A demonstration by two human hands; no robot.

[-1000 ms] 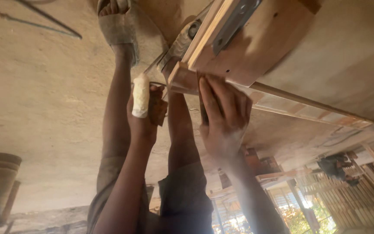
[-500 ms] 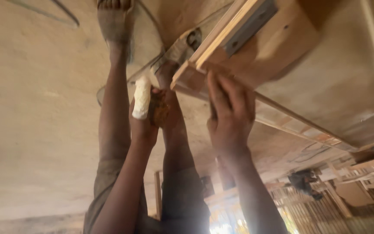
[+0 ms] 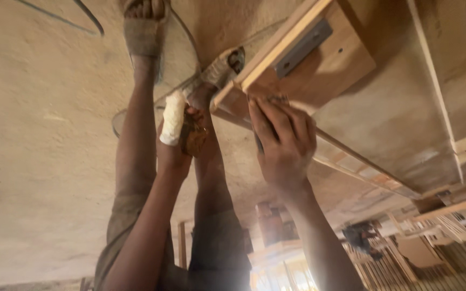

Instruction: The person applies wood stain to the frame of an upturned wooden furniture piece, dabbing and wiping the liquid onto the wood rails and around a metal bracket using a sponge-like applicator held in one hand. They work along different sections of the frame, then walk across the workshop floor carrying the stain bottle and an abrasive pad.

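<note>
Overhead, two hands. Right hand [image 3: 281, 143] lies flat, fingers together, pressed against one wooden box [image 3: 308, 64] edge. Left hand [image 3: 176, 145], one bandaged finger [image 3: 172, 118], pinches one brownish pad [image 3: 194, 137] beside it. Two legs, one sandal [image 3: 142, 32], one cable [image 3: 82, 13] behind.

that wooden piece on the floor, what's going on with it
A person bends over a wooden box-like piece lying on a sandy floor. The right hand presses flat on its near edge, fingers spread. The left hand, one finger wrapped in a white bandage, has its grip on a small brown object, too blurred to identify. A sandalled foot stands beyond.
</note>
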